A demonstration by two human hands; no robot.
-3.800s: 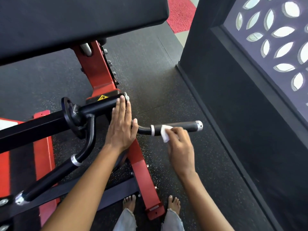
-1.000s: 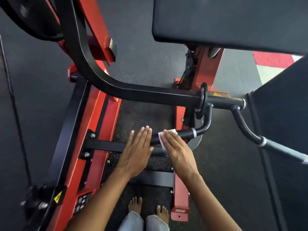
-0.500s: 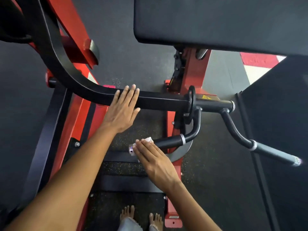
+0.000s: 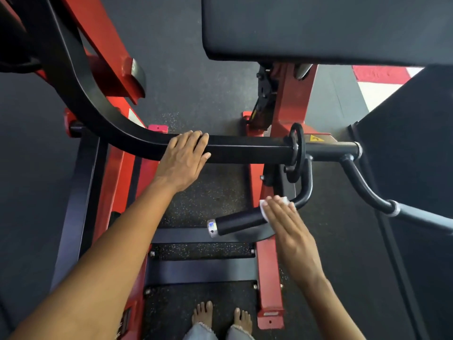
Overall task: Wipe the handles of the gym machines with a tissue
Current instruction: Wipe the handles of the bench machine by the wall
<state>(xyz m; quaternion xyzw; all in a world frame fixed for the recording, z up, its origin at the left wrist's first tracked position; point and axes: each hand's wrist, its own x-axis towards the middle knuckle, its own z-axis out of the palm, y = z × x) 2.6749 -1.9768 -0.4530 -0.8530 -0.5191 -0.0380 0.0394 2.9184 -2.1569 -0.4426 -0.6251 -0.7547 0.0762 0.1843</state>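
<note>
- Head view: tissue (image 4: 274, 204), white and folded small, lies pressed against the near handle (image 4: 239, 223) of the gym machine, at the end where the black sleeve meets the curved bar; only its edges show around the fingertips.
- Right hand (image 4: 290, 231) lies flat on the tissue with straight, close fingers, an open grip that presses and does not curl round the handle.
- The near handle points left and ends in a shiny metal cap (image 4: 212, 228).
- Left hand (image 4: 182, 159) rests on the thick black lever arm (image 4: 245, 149), fingers laid over its top edge and only slightly bent; this grip is open too and holds nothing.
- A second handle (image 4: 416, 217) runs off to the right, well apart from both hands.
- A black padded seat (image 4: 318, 28) fills the top of the view, on a red post (image 4: 291, 99).
- Red frame rails (image 4: 268, 278) lie on the dark speckled floor (image 4: 208, 200).
- Two bare feet (image 4: 220, 315) stand at the bottom edge, just left of a red rail.
</note>
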